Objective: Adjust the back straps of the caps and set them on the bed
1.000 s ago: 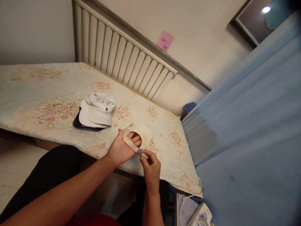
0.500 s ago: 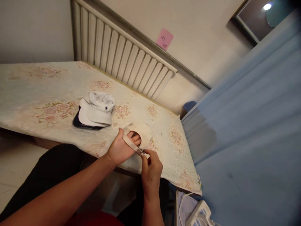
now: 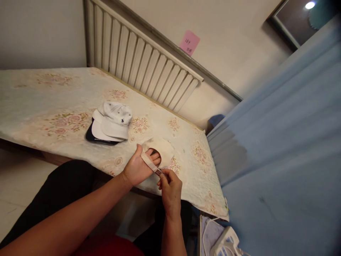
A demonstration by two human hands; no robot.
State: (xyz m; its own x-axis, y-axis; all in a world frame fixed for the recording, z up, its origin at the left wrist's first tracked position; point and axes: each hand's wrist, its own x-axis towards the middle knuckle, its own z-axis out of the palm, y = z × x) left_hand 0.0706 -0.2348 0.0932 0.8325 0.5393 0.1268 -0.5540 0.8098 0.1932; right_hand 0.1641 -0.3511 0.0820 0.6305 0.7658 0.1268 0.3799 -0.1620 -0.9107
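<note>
A cream baseball cap (image 3: 163,149) is held at the front edge of the bed, its back opening facing me. My left hand (image 3: 138,166) lies palm up with the thumb apart. Its stretched fingers pass under the strap and into the opening, so their tips are partly hidden. Across that palm runs the cap's strap (image 3: 149,161). At the strap's lower end, by a small metal buckle (image 3: 159,171), my right hand (image 3: 172,188) pinches the strap between thumb and fingers. Left of the hands rests a stack of caps, white ones (image 3: 115,121) above a dark-brimmed one (image 3: 92,137).
A floral cover (image 3: 71,103) spreads over the bed. Behind it stand a radiator (image 3: 141,60) and a wall with a pink note (image 3: 189,42). A blue curtain (image 3: 279,142) hangs on the right. Low at right, a white corded device (image 3: 227,243) sits on a small stand.
My right fingers have shifted slightly at the buckle, with the thumb lower and the fingers curled closer to the strap. The left hand stays under the strap. The view has turned a little.
</note>
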